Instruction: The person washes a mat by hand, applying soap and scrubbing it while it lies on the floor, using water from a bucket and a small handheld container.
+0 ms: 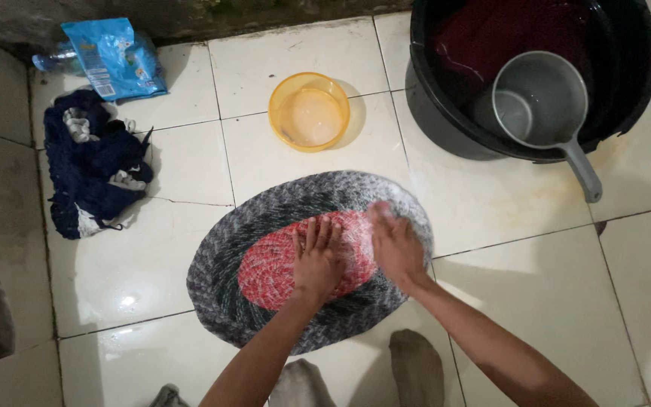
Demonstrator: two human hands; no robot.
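Both palms flat and open on the wet mat [265, 226], left hand [318, 260] beside right hand [395, 245]; scrubbing looks midway, rinsing remains

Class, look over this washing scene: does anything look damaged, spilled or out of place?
Two things stand out. A thin crack runs across the white floor tile between the dark blue cloth heap and the oval rug. Yellowish staining marks the tiles beside the black tub. Both hands, left and right, lie flat on the rug.

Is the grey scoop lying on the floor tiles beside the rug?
No, the grey scoop sits in the black tub, its handle sticking out over the rim, apart from the oval rug.
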